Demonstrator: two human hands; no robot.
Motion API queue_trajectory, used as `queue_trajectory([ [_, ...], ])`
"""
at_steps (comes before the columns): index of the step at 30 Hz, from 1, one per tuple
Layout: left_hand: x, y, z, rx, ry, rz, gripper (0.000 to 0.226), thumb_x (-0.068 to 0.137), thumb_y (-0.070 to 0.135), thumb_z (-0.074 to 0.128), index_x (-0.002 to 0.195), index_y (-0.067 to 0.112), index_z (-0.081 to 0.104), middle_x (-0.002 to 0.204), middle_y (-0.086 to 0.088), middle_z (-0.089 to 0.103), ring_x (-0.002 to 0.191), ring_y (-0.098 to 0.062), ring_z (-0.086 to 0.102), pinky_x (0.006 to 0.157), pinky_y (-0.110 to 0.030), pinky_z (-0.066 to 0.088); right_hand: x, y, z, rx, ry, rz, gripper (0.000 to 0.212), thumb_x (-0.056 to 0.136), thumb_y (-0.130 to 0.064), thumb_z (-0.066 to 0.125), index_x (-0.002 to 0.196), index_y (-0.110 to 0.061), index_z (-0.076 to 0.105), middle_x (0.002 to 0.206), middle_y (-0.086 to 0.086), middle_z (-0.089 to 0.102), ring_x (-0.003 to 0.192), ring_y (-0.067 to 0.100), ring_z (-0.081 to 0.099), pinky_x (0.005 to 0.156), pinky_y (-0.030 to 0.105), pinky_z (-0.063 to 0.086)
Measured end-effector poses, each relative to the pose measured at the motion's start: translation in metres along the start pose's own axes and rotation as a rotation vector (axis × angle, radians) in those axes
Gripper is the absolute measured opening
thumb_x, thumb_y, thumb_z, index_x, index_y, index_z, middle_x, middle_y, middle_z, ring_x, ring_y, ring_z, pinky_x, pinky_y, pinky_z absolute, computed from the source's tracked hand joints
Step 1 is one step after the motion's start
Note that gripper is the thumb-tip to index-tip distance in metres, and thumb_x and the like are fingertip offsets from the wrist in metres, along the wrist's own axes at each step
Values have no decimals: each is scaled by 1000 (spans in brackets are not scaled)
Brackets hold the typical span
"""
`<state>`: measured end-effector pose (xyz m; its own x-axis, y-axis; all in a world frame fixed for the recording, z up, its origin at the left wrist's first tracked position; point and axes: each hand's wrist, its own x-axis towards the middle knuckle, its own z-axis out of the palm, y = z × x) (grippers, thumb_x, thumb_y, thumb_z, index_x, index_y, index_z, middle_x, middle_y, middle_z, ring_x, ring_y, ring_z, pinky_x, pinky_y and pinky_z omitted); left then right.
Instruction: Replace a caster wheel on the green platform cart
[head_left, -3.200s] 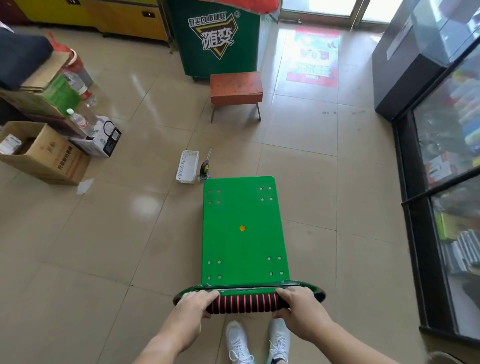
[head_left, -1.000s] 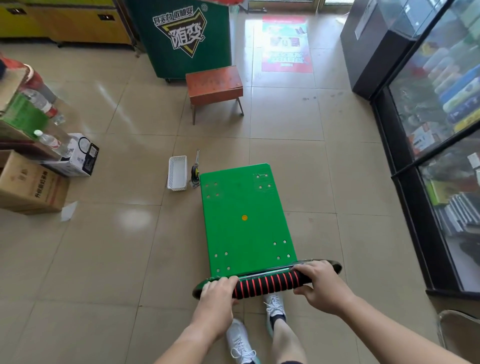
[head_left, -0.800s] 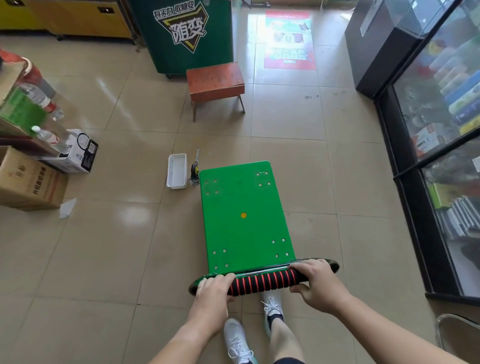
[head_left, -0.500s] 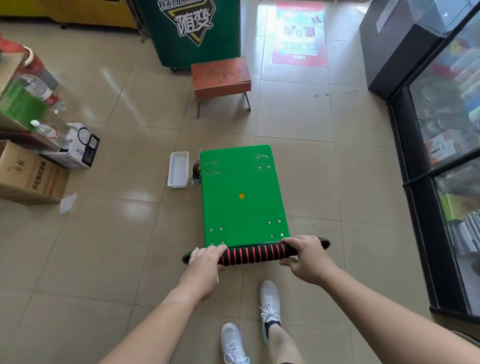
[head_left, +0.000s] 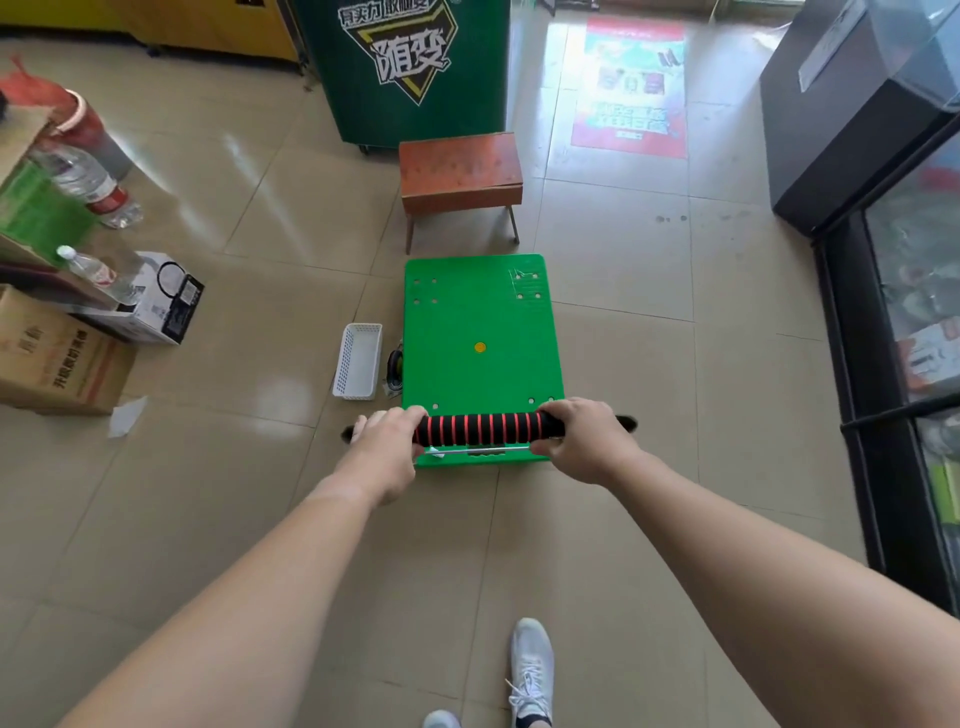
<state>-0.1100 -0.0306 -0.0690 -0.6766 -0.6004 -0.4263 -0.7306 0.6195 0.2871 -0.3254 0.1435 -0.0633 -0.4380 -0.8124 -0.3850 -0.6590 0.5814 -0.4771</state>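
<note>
The green platform cart (head_left: 480, 332) stands on the tiled floor ahead of me, its deck showing bolt holes near the corners. Its black handle with red stripes (head_left: 480, 428) runs across the near end. My left hand (head_left: 387, 441) grips the handle's left end and my right hand (head_left: 582, 439) grips its right end, both arms stretched forward. A black caster wheel (head_left: 395, 364) lies on the floor at the cart's left edge, next to a white basket (head_left: 357, 361). The wheels under the deck are hidden.
A small red-brown stool (head_left: 461, 179) stands just past the cart's far end, with a green cabinet (head_left: 415, 67) behind it. Cardboard boxes (head_left: 57, 358) and water bottles (head_left: 98, 273) sit at the left. Glass display cases (head_left: 904, 332) line the right.
The cart has rolled away from me towards the stool, and my arms have stretched out with it. Both hands have kept their grip on the handle.
</note>
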Motion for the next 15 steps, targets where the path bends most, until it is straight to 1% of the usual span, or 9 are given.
queue_trajectory([
  [3, 17, 1, -9, 22, -10, -9, 41, 96, 9, 59, 132, 26, 49, 120, -1, 56, 121, -26, 46, 118, -48, 25, 18, 2, -7, 5, -15, 5, 23, 85, -39, 74, 105, -31, 67, 87, -11, 59, 93, 22, 56, 87, 36, 47],
  [8, 23, 3, -12, 41, -5, -7, 37, 97, 11, 59, 129, 26, 49, 119, -1, 57, 120, -25, 47, 117, -47, 26, 25, 2, -7, 10, 14, -2, 26, 85, -40, 74, 108, -29, 68, 93, -7, 64, 94, 21, 57, 92, 37, 46],
  [12, 24, 3, -13, 50, -6, -24, 40, 96, 9, 58, 130, 26, 48, 120, 0, 56, 122, -24, 46, 119, -48, 24, 25, 4, -10, 14, 0, -5, 22, 85, -40, 73, 104, -32, 66, 91, -9, 62, 93, 21, 57, 90, 36, 46],
  [14, 22, 4, -12, 54, -10, -19, 42, 95, 7, 58, 130, 27, 48, 121, 0, 55, 124, -24, 45, 121, -49, 22, 23, 4, -9, 7, -37, 1, 21, 86, -42, 71, 105, -35, 64, 91, -10, 61, 97, 23, 57, 91, 37, 46],
  [15, 21, 7, -15, 50, -17, -34, 44, 95, 7, 58, 132, 27, 47, 122, 0, 55, 127, -24, 44, 122, -50, 20, 24, 0, -11, -12, -40, 11, 24, 87, -43, 71, 108, -35, 63, 95, -9, 62, 101, 24, 58, 94, 38, 45],
])
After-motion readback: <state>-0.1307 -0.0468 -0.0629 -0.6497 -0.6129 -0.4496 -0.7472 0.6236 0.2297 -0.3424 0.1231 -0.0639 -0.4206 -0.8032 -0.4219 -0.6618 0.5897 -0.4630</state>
